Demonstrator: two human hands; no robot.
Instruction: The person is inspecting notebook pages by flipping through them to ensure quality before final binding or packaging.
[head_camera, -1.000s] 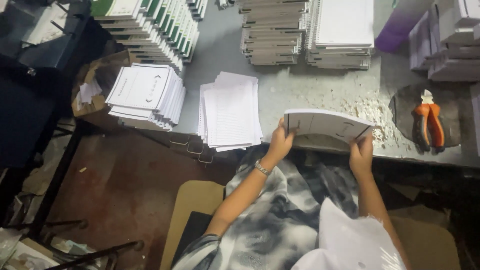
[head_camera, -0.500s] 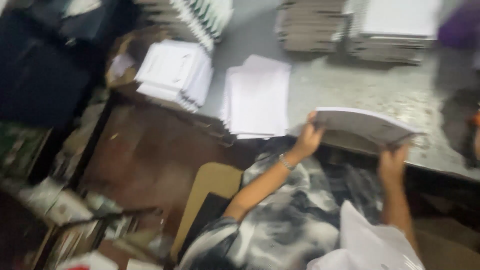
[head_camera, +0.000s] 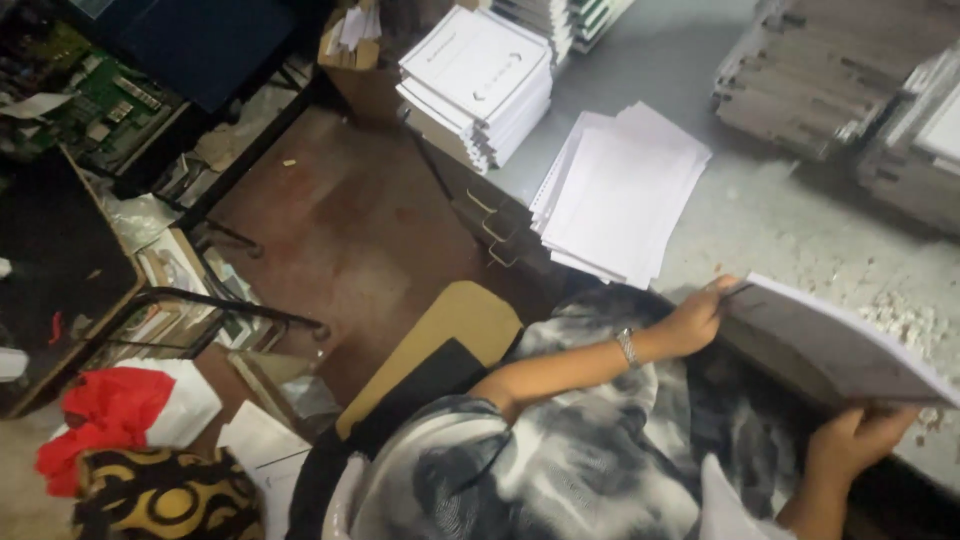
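Both hands hold a thick stack of white paper sheets (head_camera: 830, 345) at the near edge of the grey speckled desk (head_camera: 760, 215).

The left hand (head_camera: 695, 320) keeps its grip clamped on the stack's left end; the right hand (head_camera: 860, 440) supports it from beneath at the near corner, fingers closed on it. The stack tilts over the desk edge. A loose fan of white sheets (head_camera: 620, 195) lies just beyond, with bare desk between; a pile of white-covered booklets (head_camera: 480, 80) stands at the far left corner.

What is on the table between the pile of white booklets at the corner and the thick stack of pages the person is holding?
In the head view, a fanned pile of loose white sheets lies between the booklet pile and the held stack of pages.
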